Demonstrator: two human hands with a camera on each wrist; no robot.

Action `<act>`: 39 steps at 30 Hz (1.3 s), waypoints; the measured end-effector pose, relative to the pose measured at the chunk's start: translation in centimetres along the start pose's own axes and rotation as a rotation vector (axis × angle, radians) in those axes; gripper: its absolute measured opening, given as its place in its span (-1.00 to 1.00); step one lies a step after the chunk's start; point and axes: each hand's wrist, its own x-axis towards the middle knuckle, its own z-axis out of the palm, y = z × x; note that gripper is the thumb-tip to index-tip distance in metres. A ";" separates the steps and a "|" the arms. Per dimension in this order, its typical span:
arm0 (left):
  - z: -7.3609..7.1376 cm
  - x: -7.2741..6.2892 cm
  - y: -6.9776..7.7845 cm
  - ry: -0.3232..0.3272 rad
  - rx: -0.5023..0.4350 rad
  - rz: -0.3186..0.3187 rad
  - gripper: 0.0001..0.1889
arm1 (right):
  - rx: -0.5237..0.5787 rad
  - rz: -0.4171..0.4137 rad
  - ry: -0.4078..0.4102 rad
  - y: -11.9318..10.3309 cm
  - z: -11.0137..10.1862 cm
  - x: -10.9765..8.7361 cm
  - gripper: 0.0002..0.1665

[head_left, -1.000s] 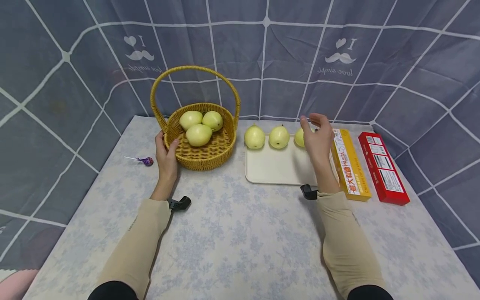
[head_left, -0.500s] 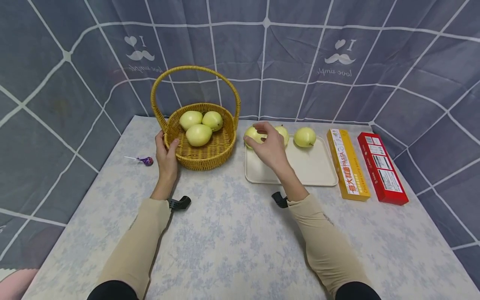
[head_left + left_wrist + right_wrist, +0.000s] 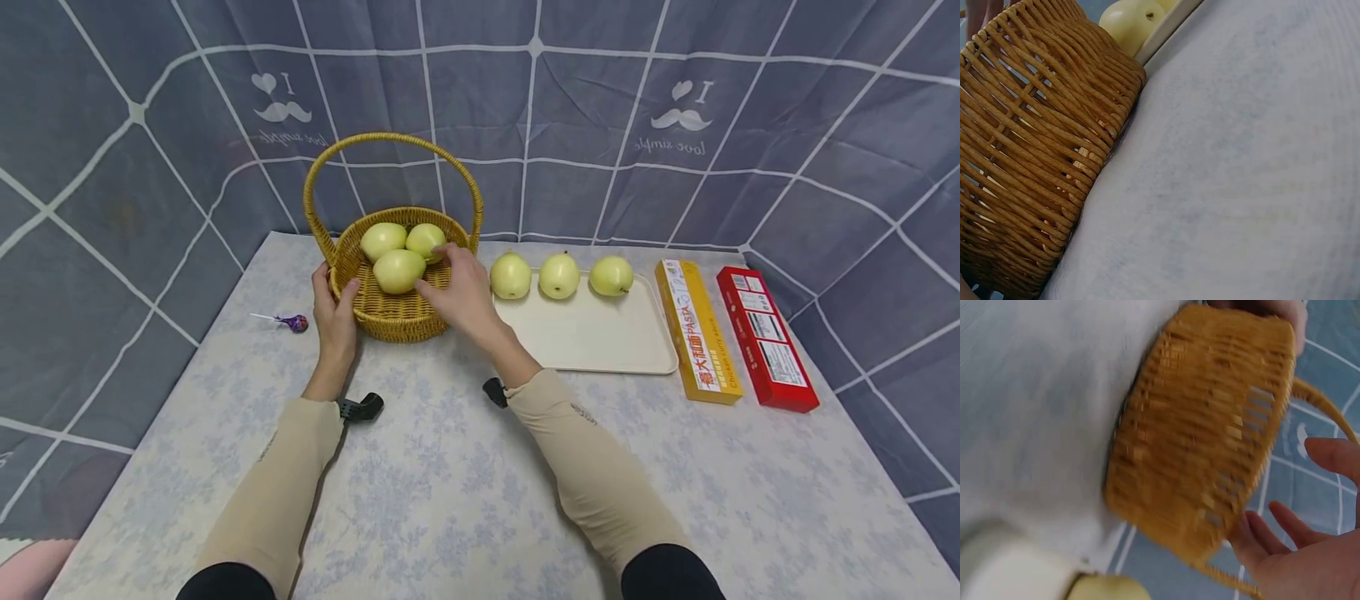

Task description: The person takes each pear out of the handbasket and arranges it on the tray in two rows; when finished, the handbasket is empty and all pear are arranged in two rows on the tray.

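A wicker basket (image 3: pixel 405 329) with a tall hooped handle stands on the table, and three yellow-green pears (image 3: pixel 398 272) lie in it. My left hand (image 3: pixel 333 321) holds its left side, with the thumb inside the rim and the fingers outside. Over the basket's right rim reaches my right hand (image 3: pixel 467 293), fingertips close to the pears inside. The right wrist view shows the thumb and fingers of the right hand (image 3: pixel 1310 550) spread apart at the rim, with nothing between them. Three more pears (image 3: pixel 558 276) sit in a row along the back of a cream tray (image 3: pixel 592 337).
Right of the tray lie a yellow pasta box (image 3: pixel 697 331) and a red box (image 3: pixel 767 337). A lollipop (image 3: pixel 292 322) in a purple wrapper is left of the basket. A grey curtain with white lines (image 3: pixel 495 108) hangs behind the table.
My right hand has moved left from above the tray's right side, past the row of pears, to the basket. The left hand and the basket have stayed in place.
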 end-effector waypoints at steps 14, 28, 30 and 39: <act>0.0 0.4 -0.7 0.002 0.029 0.004 -0.36 | -0.081 0.017 0.008 -0.9 4.7 3.1 -0.16; 0.1 -0.4 1.1 0.003 0.006 0.008 -0.35 | -0.177 0.021 -0.117 -0.6 5.3 4.9 -0.13; 0.1 0.1 0.0 0.007 0.018 0.009 -0.36 | -0.177 0.013 -0.134 -0.5 5.3 4.9 -0.12; 0.1 0.5 -0.8 0.010 0.018 0.005 -0.37 | -0.192 0.011 -0.186 -0.5 5.6 5.1 -0.18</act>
